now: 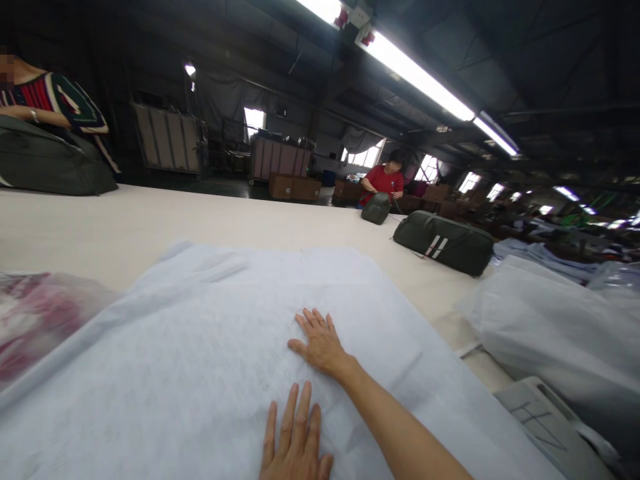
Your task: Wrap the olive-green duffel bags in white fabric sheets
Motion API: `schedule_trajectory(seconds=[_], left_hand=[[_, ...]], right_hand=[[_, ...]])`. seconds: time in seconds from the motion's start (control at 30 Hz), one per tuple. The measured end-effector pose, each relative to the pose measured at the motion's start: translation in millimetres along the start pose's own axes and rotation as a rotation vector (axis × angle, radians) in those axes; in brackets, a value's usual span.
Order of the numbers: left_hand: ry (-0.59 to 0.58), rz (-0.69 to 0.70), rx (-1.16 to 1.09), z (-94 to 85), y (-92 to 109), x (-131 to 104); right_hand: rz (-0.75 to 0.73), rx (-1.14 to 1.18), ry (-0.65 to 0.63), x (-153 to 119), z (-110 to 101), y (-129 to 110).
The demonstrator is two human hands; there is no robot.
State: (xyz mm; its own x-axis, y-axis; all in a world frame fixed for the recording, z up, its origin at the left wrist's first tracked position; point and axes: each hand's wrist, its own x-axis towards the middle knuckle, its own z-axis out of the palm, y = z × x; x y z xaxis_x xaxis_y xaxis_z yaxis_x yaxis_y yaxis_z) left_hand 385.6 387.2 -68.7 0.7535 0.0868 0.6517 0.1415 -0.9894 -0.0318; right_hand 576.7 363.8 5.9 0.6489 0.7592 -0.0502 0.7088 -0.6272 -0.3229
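A wide pale bluish-white sheet of cloth (190,360) lies spread over the table, with creases in it and a fold near its far left corner. My right hand (323,347) rests palm down near the sheet's middle, fingers spread. Closer to me, my left hand (295,443) also lies flat on the cloth with its fingers stretched out; its wrist is cut off by the lower frame edge. Neither hand grips anything.
The cream table (280,223) extends behind the sheet. A dark green bag (445,243) with stripes stands at the right, near clear plastic (555,320) and a grey case (555,420). Pink-and-white wrapped goods (45,313) lie left. Two people handle green bags across the table.
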Motion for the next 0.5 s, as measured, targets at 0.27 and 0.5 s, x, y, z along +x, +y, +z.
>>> schedule_trajectory(seconds=[0.27,0.5], left_hand=[[0.019,0.116,0.059,11.5,-12.0,-8.4],[-0.121,0.081,-0.086,5.8,-12.9,-9.6]], right_hand=[[0.055,0.011,0.084,9.5,0.0,-8.1],[0.138,0.133,0.205,2.0,-26.7,-21.9]])
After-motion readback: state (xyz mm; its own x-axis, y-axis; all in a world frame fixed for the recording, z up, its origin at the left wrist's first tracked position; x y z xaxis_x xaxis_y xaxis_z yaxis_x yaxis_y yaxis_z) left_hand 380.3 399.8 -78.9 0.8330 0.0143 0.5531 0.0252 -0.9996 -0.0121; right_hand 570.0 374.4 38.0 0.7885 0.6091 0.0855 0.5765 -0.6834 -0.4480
